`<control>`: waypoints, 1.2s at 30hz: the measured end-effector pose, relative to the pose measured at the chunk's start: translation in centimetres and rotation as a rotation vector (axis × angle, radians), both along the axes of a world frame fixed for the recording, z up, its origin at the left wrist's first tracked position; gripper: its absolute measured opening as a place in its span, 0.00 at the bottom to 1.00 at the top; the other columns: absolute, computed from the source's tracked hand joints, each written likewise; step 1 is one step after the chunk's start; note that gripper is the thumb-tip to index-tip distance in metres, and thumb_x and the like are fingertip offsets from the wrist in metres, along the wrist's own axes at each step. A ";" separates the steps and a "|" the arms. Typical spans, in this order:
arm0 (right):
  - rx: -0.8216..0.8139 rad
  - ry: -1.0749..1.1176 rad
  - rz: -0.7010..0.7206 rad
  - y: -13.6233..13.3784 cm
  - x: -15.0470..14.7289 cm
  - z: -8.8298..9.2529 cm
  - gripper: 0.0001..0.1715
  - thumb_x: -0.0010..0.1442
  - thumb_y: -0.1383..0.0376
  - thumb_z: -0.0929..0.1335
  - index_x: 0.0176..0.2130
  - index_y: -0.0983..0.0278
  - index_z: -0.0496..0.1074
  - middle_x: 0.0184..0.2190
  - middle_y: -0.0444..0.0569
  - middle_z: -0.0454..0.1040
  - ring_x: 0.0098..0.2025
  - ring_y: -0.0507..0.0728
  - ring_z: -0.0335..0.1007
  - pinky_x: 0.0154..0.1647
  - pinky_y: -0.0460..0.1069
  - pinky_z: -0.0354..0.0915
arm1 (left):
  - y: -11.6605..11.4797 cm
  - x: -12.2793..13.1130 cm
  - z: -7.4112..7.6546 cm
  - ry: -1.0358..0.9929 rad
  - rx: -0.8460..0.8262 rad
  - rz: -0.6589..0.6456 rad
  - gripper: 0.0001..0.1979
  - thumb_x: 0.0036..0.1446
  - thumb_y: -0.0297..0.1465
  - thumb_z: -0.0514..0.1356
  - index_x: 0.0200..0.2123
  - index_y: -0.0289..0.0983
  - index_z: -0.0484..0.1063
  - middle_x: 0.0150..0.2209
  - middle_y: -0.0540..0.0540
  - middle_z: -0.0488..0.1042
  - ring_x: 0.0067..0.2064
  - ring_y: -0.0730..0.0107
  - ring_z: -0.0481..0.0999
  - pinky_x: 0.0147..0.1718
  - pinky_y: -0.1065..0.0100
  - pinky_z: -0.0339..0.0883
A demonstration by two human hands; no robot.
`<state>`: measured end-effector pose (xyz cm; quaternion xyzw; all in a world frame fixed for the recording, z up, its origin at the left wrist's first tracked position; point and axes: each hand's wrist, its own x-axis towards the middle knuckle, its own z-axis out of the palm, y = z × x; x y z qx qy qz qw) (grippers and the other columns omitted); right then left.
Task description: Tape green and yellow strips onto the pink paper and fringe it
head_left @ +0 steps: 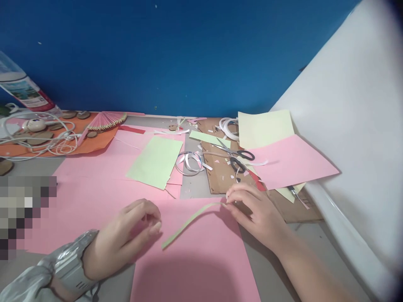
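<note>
Left hand [126, 235]: palm turned inward, fingers curled with a narrow gap to the thumb, nothing seen in its hold; silvery sleeve [71, 264] at the wrist; right hand [258, 209]: forearm bare, thumb and fingers pinched together on one end of a strip.

Green strip [190, 220]: one, narrow, bowed; far end in the right hand's pinch, loose end just beside the left hand's fingertips, the length lying above a pink sheet [195, 247]; whether it touches the sheet, cannot be told.

Large pink paper [78, 197]: spread to the left; green sheet [157, 159]: one, lying on it, near edge ragged; coil of white strip [187, 161]: beside the green sheet.

Cardboard [220, 180]: brown, scattered with scraps; scissors [233, 152]: black-handled, blades apart, lying over it; pink square [296, 163]: to the right, overlapping a pale yellow sheet [267, 126].

Orange sheet [99, 144]: far left, under a white cable [61, 147] and a pleated pink fan [105, 121]; bottle [31, 94]: labelled, leaning in view; blue wall [173, 54]: behind all.
</note>
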<state>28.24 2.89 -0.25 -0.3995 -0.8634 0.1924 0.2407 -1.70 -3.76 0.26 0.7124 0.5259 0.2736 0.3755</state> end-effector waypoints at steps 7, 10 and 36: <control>-0.031 -0.018 -0.003 0.1 -0.1 -0.2 0.05 0.62 0.69 0.63 0.33 0.60 0.63 0.35 0.46 0.68 0.36 0.54 0.68 0.37 0.49 0.63 | 0.1 -0.1 -0.5 0.260 0.160 -0.102 0.17 0.49 0.43 0.63 0.36 0.40 0.65 0.36 0.46 0.71 0.37 0.63 0.69 0.37 0.64 0.62; -0.016 -0.026 -0.010 0.1 -0.1 -0.1 0.05 0.62 0.69 0.63 0.33 0.60 0.62 0.35 0.46 0.69 0.35 0.54 0.68 0.36 0.49 0.63 | 0.1 -0.1 -0.5 0.314 0.202 -0.149 0.07 0.58 0.36 0.57 0.34 0.39 0.66 0.32 0.47 0.72 0.35 0.66 0.69 0.37 0.65 0.61; -0.431 -0.106 -0.144 -0.6 -0.7 0.9 0.13 0.64 0.58 0.60 0.30 0.59 0.62 0.25 0.41 0.69 0.24 0.51 0.61 0.23 0.45 0.58 | 0.7 -0.4 -0.2 0.437 0.079 -0.092 0.16 0.64 0.31 0.42 0.23 0.38 0.54 0.24 0.50 0.62 0.27 0.70 0.61 0.29 0.67 0.56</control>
